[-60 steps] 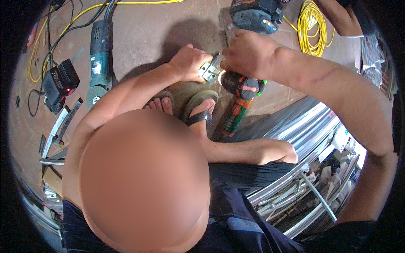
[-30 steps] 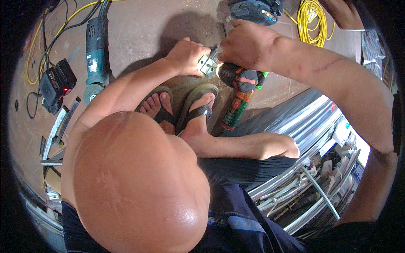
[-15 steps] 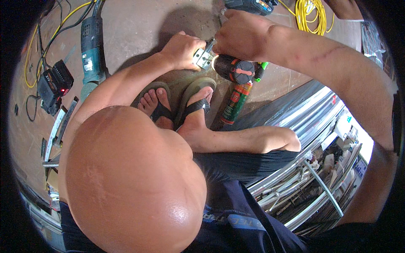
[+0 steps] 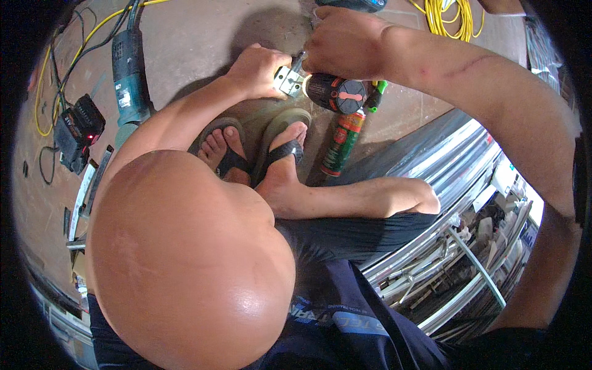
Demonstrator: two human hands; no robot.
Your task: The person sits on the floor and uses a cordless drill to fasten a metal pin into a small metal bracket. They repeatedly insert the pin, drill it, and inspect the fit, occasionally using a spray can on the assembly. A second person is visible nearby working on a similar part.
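Left hand: the left hand (image 4: 259, 71) is curled shut around a small silvery metal bracket (image 4: 288, 80), pinching it steady just above the concrete floor (image 4: 197, 37).
Right hand: the right hand (image 4: 345, 40) is wrapped tight around the back of a black-and-orange cordless drill (image 4: 338, 94), its nose set against the bracket.
Where the work is: bracket and drill meet between the two hands, just beyond the toes of the feet in dark flip-flop sandals (image 4: 271, 148).
What has changed: across the earlier frames both hands and the drill have drifted up and slightly left in the view, while the grips look the same; I judge the driving or drilling to be under way rather than finished.
Against two seconds ago: the head now fills more of the lower left, and the feet show more plainly.
Around: a green-and-red spray can (image 4: 343, 143) lies just below the drill; a teal angle grinder (image 4: 128, 86) and a black charger box with a red light (image 4: 79, 132) lie well to the left; a coiled yellow cable (image 4: 453, 17) is at top right; shiny metal profiles (image 4: 450, 179) lie to the right.
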